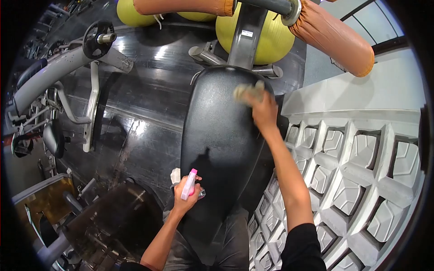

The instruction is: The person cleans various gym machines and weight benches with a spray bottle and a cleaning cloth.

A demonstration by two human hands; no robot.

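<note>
My left hand [184,198] is closed around a spray bottle [190,187] with a pink and white trigger head, held over the near left edge of the black bench pad [217,117]. Most of the bottle's body is hidden by the fingers. A small pale piece [175,175] shows right beside that hand. Farther up the pad, at its right side, my right hand [265,110] grips a beige cloth [249,94], both somewhat blurred. The bottle's shadow falls on the padding.
Orange padded rollers [334,38] and a metal post [247,34] stand beyond the pad, with yellow exercise balls [275,40] behind. A white patterned wall [334,180] runs close on the right. Grey gym machines [58,72] occupy the left, over dark flooring [144,90].
</note>
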